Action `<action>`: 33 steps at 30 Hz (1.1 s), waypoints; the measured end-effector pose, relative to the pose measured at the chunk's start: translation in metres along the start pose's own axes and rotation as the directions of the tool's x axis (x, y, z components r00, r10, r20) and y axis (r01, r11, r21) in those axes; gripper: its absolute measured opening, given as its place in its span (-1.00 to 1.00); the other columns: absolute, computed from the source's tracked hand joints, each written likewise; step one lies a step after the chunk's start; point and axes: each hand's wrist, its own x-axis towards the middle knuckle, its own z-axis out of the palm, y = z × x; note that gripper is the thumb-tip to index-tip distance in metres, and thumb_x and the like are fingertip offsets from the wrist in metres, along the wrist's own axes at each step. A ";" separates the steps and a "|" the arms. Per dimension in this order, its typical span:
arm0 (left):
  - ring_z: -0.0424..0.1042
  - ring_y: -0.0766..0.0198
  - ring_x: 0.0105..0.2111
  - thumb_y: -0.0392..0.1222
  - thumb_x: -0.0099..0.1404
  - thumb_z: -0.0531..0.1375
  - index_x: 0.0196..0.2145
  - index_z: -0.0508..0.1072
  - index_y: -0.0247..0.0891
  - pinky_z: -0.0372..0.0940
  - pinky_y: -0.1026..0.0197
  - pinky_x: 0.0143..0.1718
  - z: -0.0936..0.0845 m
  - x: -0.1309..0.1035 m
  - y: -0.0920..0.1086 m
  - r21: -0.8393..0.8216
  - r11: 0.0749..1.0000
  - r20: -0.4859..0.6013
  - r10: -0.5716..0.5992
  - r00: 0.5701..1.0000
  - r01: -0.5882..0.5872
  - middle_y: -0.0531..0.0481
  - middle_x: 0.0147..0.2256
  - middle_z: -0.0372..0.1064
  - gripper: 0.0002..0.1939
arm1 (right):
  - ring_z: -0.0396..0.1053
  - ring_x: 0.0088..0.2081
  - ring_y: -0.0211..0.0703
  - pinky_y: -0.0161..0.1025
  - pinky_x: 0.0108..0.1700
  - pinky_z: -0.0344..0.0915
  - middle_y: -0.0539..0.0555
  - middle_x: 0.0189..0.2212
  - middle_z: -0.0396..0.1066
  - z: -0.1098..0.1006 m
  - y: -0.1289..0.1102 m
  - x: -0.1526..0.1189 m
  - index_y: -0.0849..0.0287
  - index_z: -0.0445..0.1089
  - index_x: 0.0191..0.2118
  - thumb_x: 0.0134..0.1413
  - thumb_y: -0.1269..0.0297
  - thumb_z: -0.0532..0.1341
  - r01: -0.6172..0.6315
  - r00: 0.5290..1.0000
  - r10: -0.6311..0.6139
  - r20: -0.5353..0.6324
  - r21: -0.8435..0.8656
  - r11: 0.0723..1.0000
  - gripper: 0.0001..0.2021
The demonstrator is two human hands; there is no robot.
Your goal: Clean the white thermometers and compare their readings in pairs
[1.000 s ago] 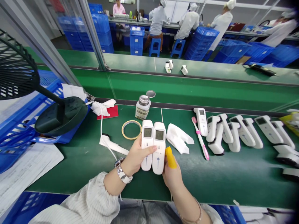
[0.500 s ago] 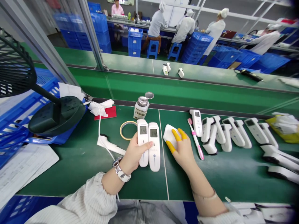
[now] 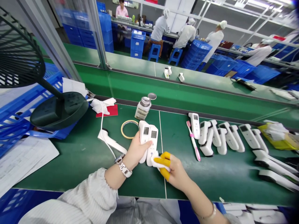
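Observation:
Two white handheld devices with small screens are side by side in my left hand [image 3: 137,148], whose thumb lies across the right device [image 3: 153,133]. The left device [image 3: 145,131] is partly covered by my fingers. Yellow finger covers are on my right hand [image 3: 171,168], which pinches a white cloth [image 3: 157,161] against the lower part of the right device. A dispenser bottle [image 3: 142,109] with its lid raised stands behind them, near a roll of tape [image 3: 130,128]. To the right lies a pink and white toothbrush [image 3: 193,140].
Several white devices [image 3: 226,137] lie along the right side. On the left are a dark fan [image 3: 59,109], a blue basket [image 3: 56,132], papers [image 3: 30,158] and a corded white device [image 3: 111,141]. People sit and stand beyond the green partition [image 3: 135,84].
My right hand has lifted the white cloth off the table and moved it left and down onto the right device. My left hand still holds both devices, now tilted slightly.

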 end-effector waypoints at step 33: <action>0.33 0.10 -0.09 -0.26 0.08 0.26 -0.02 0.26 -0.21 0.23 0.03 -0.05 0.002 0.002 -0.006 0.034 0.999 0.100 0.016 0.995 -0.020 -0.09 -0.08 0.34 -0.51 | 0.34 -0.34 -0.14 -0.20 -0.32 0.31 0.07 -0.36 0.35 -0.003 0.012 0.010 0.06 0.38 -0.07 0.10 0.38 0.07 0.043 0.979 -0.031 -0.203 0.056 0.997 -0.71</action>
